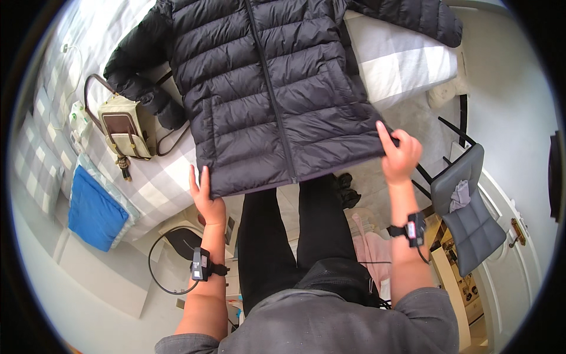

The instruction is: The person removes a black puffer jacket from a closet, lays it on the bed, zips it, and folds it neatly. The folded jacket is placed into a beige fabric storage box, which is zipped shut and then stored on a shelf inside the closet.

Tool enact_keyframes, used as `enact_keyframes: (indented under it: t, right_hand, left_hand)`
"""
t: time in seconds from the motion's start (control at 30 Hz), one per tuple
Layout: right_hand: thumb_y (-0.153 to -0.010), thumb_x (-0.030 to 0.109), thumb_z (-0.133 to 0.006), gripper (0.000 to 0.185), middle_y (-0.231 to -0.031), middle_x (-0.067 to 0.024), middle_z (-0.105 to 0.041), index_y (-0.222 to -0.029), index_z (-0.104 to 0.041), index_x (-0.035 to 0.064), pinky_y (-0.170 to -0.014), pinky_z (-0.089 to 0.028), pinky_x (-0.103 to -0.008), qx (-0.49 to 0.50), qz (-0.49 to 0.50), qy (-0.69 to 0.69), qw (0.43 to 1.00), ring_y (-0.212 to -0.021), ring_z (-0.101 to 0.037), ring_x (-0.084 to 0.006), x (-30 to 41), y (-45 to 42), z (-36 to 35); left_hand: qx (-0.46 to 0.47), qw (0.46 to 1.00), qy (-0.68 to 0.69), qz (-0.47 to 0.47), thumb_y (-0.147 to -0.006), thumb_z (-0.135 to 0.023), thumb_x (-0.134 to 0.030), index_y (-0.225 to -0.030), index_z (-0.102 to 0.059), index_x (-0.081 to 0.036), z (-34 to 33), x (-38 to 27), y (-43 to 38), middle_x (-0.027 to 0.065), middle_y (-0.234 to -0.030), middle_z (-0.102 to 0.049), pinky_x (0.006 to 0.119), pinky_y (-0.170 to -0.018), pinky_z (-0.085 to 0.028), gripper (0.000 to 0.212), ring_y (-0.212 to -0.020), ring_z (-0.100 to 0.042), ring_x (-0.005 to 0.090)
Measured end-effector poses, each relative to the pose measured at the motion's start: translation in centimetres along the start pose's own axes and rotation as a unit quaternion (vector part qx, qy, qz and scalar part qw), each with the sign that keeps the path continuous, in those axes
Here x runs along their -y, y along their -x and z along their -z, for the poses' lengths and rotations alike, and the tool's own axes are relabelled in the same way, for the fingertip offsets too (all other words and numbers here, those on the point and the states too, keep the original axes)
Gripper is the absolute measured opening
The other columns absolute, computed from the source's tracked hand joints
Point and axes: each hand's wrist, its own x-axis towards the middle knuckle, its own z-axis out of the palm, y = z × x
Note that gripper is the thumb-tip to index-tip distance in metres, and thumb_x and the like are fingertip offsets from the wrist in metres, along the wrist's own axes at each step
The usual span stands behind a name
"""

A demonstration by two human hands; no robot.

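Note:
A black quilted puffer jacket (239,97) lies front side up across the bed, its zipper (269,88) done up down to the hem. The hem overhangs the bed's near edge, above my legs. My left hand (210,201) grips the hem's left corner, with two fingers extended along the fabric. At the opposite corner, my right hand (400,155) holds the hem with the index finger laid on top. Between my hands the hem is stretched out nearly straight. One sleeve (141,75) is bent down at the left; the other (411,17) reaches out to the upper right.
A beige and brown backpack (126,128) rests on the checked bedding (172,177) beside the left sleeve. Farther left is a blue folded cloth (95,208). At the right stands a grey chair (468,212) bearing a small cloth (460,194), near a white door (508,265). Black shoes (349,190) are on the floor.

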Motion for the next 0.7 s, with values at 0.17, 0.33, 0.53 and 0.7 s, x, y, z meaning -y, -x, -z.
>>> enact_keyframes:
  t: [0.17, 0.33, 0.53, 0.7]
  right_hand:
    - [-0.072, 0.013, -0.07, 0.053, -0.13, -0.0051, -0.052, -0.124, -0.064, 0.021, -0.1, -0.036, -0.043, 0.255, 0.083, 0.082, 0.96, -0.121, -0.045, -0.0276, -2.0, 3.0, 2.5]
    - [-0.086, 0.014, -0.065, 0.032, -0.123, -0.0127, -0.059, -0.116, -0.064, 0.0031, -0.094, -0.046, -0.0406, 0.404, -0.1, -0.229, 0.88, -0.117, -0.053, -0.0325, -2.1, 1.2, -1.0]
    - [-0.096, 0.02, -0.049, 0.033, -0.114, -0.0143, -0.066, -0.117, -0.062, -0.0019, -0.091, -0.048, -0.0364, 0.278, -0.333, -0.599, 0.673, -0.101, -0.063, -0.0235, -1.7, -4.3, -11.0]
    - [-0.098, 0.039, -0.048, 0.052, -0.127, -0.0145, -0.06, -0.134, -0.05, 0.0008, -0.102, -0.044, -0.0405, 0.489, -0.297, -0.813, 0.11, -0.115, -0.059, -0.0236, -2.7, -6.3, -14.6]
  left_hand:
    - [0.299, 0.939, -0.166, -0.039, -0.072, -0.072, -0.008, -0.131, -0.057, -0.011, -1.2, -1.0, 0.8, 0.0127, -0.143, -0.045, 0.042, -0.101, -0.043, 0.061, -0.12, -0.049, 0.0391]
    - [0.284, 0.947, -0.15, 0.01, -0.072, -0.075, -0.014, -0.127, -0.058, -0.009, -2.8, -3.3, -1.3, 0.0178, -0.141, -0.044, 0.048, -0.103, -0.038, 0.059, -0.124, -0.044, 0.0389]
    - [0.166, 0.96, -0.045, -0.22, -0.08, -0.071, -0.021, -0.132, -0.055, -0.018, -9.4, -11.4, -12.0, 0.0095, -0.146, -0.04, 0.054, -0.107, -0.031, 0.054, -0.137, -0.033, 0.0344]
    - [0.258, 0.933, -0.14, -0.206, -0.085, -0.057, -0.059, -0.146, -0.035, -0.04, -16.5, -15.4, -20.2, -0.002, -0.159, -0.019, 0.08, -0.099, -0.017, 0.068, -0.146, -0.011, 0.0365]
